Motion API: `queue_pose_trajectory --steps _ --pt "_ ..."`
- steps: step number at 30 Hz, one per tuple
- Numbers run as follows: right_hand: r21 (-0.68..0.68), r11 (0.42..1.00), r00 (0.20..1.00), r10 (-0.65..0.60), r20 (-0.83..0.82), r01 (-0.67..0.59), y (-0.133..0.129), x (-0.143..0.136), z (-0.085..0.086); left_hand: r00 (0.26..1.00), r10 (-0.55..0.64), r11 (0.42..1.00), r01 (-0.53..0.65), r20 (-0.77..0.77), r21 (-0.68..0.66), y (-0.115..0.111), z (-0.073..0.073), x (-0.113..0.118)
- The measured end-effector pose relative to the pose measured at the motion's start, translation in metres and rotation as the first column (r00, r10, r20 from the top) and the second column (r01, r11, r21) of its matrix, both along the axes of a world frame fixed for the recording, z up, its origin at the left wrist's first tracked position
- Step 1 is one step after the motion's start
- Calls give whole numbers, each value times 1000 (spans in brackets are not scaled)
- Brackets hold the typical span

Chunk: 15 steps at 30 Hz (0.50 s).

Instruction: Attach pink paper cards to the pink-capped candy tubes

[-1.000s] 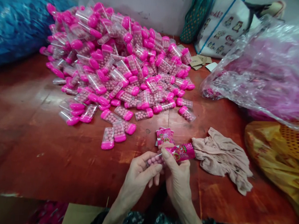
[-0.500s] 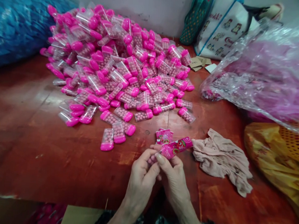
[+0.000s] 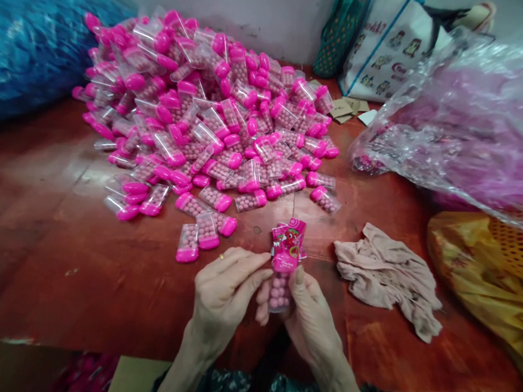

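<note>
My right hand [image 3: 313, 313] grips a clear candy container [image 3: 280, 293] filled with small pink balls, thumb in front and fingers behind. A pink printed sleeve [image 3: 289, 248] covers its upper part and sticks up past it. The fingers of my left hand [image 3: 226, 286] are pressed together at the left edge of the sleeve and container; a ring shows on one finger. Just behind the sleeve lie more printed sleeves [image 3: 278, 232], partly hidden. Beyond my hands, a large heap of pink-capped candy containers [image 3: 213, 121] covers the back of the table.
A crumpled beige cloth [image 3: 385, 276] lies to the right on the reddish table [image 3: 103, 286]. Farther right are a yellow bag [image 3: 467, 264], an orange basket [image 3: 513, 249] and clear plastic wrap [image 3: 449, 131]. A blue bag [image 3: 34, 43] stands left; a white tote [image 3: 388, 55] stands behind.
The container and sleeve have turned from lying slantwise to pointing straight away from me. My left hand has shifted left, uncovering the container's lower end.
</note>
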State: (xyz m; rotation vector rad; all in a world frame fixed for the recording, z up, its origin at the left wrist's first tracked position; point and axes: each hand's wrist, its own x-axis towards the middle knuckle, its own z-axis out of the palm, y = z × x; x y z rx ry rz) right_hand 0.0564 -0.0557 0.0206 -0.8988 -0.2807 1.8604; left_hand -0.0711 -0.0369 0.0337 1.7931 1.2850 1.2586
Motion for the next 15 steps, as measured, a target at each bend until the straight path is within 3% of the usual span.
queue_pose_trajectory --steps 10,15 --pt "-41 999 999 -34 -22 33 4 -2 -2 978 -32 967 82 -206 241 9 -8 2" --pt "-30 999 999 -18 -31 17 5 -2 -7 970 -71 965 126 -231 231 14 -9 5"
